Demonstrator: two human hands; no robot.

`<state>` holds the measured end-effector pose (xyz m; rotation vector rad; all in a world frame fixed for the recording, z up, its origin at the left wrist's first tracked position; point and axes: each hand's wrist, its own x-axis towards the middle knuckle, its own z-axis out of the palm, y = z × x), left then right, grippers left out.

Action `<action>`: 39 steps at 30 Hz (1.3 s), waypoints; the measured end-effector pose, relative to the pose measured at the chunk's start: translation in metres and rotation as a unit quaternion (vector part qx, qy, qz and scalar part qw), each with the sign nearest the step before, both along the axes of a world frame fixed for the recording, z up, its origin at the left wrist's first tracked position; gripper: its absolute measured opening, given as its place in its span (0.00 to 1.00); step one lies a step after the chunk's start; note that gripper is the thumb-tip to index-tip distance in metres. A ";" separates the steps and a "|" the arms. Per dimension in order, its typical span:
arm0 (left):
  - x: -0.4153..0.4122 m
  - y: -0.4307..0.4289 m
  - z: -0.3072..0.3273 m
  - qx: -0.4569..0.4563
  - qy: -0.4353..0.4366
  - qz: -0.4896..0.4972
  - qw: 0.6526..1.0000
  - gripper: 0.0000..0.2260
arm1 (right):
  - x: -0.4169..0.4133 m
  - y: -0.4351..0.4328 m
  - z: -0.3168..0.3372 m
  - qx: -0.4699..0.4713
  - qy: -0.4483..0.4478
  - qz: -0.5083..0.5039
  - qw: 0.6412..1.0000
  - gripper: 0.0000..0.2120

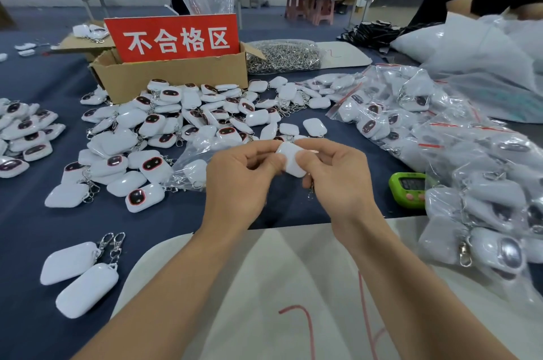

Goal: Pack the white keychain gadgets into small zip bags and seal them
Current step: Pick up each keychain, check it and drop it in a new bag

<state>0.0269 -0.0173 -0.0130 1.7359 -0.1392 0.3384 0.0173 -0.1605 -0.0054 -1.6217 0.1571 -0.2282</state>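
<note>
Lying closest to the camera, beneath both forearms, a white sheet (293,271) with red pen strokes is covering the near edge of the dark blue worktop (26,227). Well to the left of the left grip, two face-down gadgets (70,261) are resting side by side, their metal clasps pointing away.

The left grip (238,183) and right grip (338,180) are meeting above the worktop. Both have their fingers curled and are together pinching one white keychain gadget (291,161) between thumbs and fingertips. Its clasp (311,193) is hanging under the right grip. Whether a bag is already around it, I cannot tell.

Just left of the left grip, a clear zip bag (191,160) is lying crumpled with a gadget showing through it. Right of the right grip a green timer (407,187) is sitting, and past it a heap of bagged gadgets (484,198) is spreading along the right side.

Beyond both grips a loose pile of gadgets (191,118) is sprawling, many showing dark oval faces. Farther still, a cardboard box (176,77) is carrying a red sign (176,38) with white characters. A bag of metal clasps (282,55) is lying to its right.
</note>
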 end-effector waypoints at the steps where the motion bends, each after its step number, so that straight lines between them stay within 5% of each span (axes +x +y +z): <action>1: -0.001 0.000 0.000 0.003 -0.012 -0.016 1.000 0.13 | 0.000 0.001 0.001 0.022 0.000 -0.003 1.000 0.11; 5: -0.005 -0.002 -0.001 0.047 -0.033 -0.037 0.998 0.19 | -0.001 0.003 0.006 0.070 0.057 0.035 0.995 0.15; 8: -0.004 -0.001 -0.004 0.019 -0.048 -0.007 0.999 0.14 | 0.001 -0.001 0.008 0.082 0.125 0.050 0.988 0.18; 13: -0.002 0.000 0.000 0.019 -0.039 0.019 0.999 0.03 | 0.001 -0.003 0.005 -0.024 0.062 0.065 0.996 0.17; 18: -0.003 0.000 -0.002 0.060 -0.036 0.110 0.991 0.07 | 0.003 -0.002 0.000 -0.059 0.061 0.005 0.996 0.19; 23: 0.000 0.006 -0.004 0.359 0.044 0.158 0.919 0.25 | 0.007 -0.008 -0.003 -0.021 0.085 -0.071 0.994 0.13; 25: 0.002 0.005 -0.004 0.396 0.062 0.135 0.906 0.27 | 0.008 -0.009 -0.005 -0.008 0.091 -0.073 0.993 0.08; 31: 0.001 0.008 -0.005 0.233 -0.012 0.057 0.971 0.20 | 0.004 0.004 -0.005 -0.025 0.068 -0.006 0.997 0.04; 39: -0.003 0.007 -0.003 0.122 -0.081 -0.014 0.989 0.19 | 0.003 0.018 -0.005 -0.080 0.014 0.106 0.991 0.12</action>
